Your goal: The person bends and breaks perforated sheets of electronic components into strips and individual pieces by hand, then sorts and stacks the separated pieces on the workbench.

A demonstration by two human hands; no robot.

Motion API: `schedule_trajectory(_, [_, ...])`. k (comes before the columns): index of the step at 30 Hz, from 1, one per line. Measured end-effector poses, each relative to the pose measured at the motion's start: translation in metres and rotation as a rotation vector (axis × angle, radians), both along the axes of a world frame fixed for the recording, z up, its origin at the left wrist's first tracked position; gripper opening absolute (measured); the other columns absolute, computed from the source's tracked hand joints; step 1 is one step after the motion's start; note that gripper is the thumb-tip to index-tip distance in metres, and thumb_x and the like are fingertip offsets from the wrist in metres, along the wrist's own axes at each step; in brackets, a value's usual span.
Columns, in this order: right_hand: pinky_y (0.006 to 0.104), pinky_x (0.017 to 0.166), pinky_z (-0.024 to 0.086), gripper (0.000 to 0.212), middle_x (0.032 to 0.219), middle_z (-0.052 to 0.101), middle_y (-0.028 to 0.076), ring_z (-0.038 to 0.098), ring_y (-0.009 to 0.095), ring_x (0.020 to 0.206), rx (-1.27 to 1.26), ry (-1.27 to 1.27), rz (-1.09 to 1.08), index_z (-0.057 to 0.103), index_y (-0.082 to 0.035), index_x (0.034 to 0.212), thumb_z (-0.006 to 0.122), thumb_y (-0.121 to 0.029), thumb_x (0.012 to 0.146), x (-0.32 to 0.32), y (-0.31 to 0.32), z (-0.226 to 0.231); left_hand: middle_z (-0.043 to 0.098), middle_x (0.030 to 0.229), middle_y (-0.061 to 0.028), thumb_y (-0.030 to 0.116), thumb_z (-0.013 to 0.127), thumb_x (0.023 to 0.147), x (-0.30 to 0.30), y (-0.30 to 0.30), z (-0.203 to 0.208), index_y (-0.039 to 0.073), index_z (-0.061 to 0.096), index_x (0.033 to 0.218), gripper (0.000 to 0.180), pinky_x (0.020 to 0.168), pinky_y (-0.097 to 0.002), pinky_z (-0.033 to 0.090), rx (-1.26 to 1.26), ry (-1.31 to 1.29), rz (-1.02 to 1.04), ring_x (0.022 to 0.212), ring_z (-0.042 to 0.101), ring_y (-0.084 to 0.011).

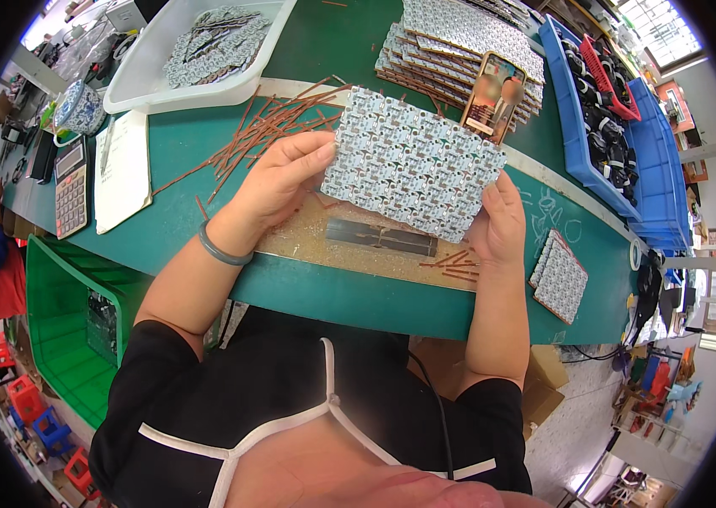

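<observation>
Between my two hands is a circuit board panel [413, 165], a rectangular sheet with rows of small components, tilted above the bench. My left hand [294, 173] pinches its left edge, thumb on the near face. On its lower right edge my right hand [499, 222] is closed, its fingers partly hidden behind the sheet. Below the panel lies a tan work board [303, 241] with a dark metal bar [379, 237] and several short reddish-brown strips [459, 264]. A loose heap of long brown strips [248, 140] lies beyond my left hand.
Stacked panels [468, 34] stand at the back, with a lit phone [494, 95] in front. A white tub [265, 55] holds more board pieces. Smaller panels [561, 279] lie at right, near a blue crate [574, 110]. At left are a calculator [73, 190], notebook [125, 169] and green bin [62, 330].
</observation>
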State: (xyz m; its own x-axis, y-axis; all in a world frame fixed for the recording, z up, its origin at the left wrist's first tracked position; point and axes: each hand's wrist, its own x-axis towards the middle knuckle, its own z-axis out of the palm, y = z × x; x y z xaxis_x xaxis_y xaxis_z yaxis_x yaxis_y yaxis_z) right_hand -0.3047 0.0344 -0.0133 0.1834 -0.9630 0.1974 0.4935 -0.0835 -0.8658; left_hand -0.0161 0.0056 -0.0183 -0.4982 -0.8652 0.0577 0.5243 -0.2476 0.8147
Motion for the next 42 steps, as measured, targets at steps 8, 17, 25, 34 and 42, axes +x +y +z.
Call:
schedule_trajectory(8, [0.0326,0.095,0.043,0.046,0.120,0.059,0.011,0.057,0.018,0.109,-0.023,0.025,0.048,0.048,0.005,0.127,0.060,-0.018,0.090,-0.003,0.001,-0.002,0.064,0.112,-0.0071,0.015,0.053,0.095,-0.001,-0.002,-0.002,-0.002,0.057,0.120,0.031,0.087,-0.0261,0.045,-0.035,-0.031,-0.001,0.100,0.059,-0.0123])
schedule_trajectory(17, [0.0314,0.089,0.047,0.059,0.113,0.062,0.010,0.060,0.017,0.102,-0.051,0.128,0.052,0.051,0.006,0.123,0.074,-0.027,0.080,0.002,0.007,0.005,0.064,0.110,-0.0060,0.016,0.050,0.097,-0.001,-0.006,-0.007,-0.002,0.056,0.121,0.031,0.086,-0.0259,0.046,-0.043,-0.126,0.022,0.098,0.059,-0.0110])
schedule_trajectory(25, [0.0310,0.088,0.047,0.061,0.110,0.063,0.010,0.060,0.016,0.100,-0.050,0.129,0.057,0.054,0.007,0.118,0.080,-0.026,0.074,0.005,0.010,0.007,0.064,0.110,-0.0064,0.016,0.047,0.098,-0.004,-0.005,-0.004,-0.002,0.055,0.121,0.031,0.089,-0.0282,0.047,-0.061,-0.178,0.007,0.099,0.060,-0.0126])
schedule_trajectory(34, [0.0311,0.089,0.046,0.069,0.111,0.063,0.011,0.061,0.018,0.102,-0.050,0.160,0.043,0.052,0.007,0.120,0.083,-0.028,0.070,0.010,0.010,0.011,0.064,0.109,-0.0066,0.017,0.048,0.098,-0.006,-0.006,-0.005,-0.003,0.055,0.120,0.031,0.088,-0.0276,0.047,-0.037,-0.202,0.005,0.098,0.060,-0.0122])
schedule_trajectory(42, [0.0320,0.091,0.047,0.075,0.115,0.061,0.013,0.061,0.020,0.104,-0.015,0.165,0.037,0.049,0.008,0.124,0.083,-0.031,0.070,0.009,0.011,0.009,0.064,0.108,-0.0060,0.017,0.049,0.097,-0.006,-0.006,-0.007,-0.003,0.056,0.117,0.029,0.087,-0.0267,0.047,0.015,-0.174,0.008,0.096,0.061,-0.0117])
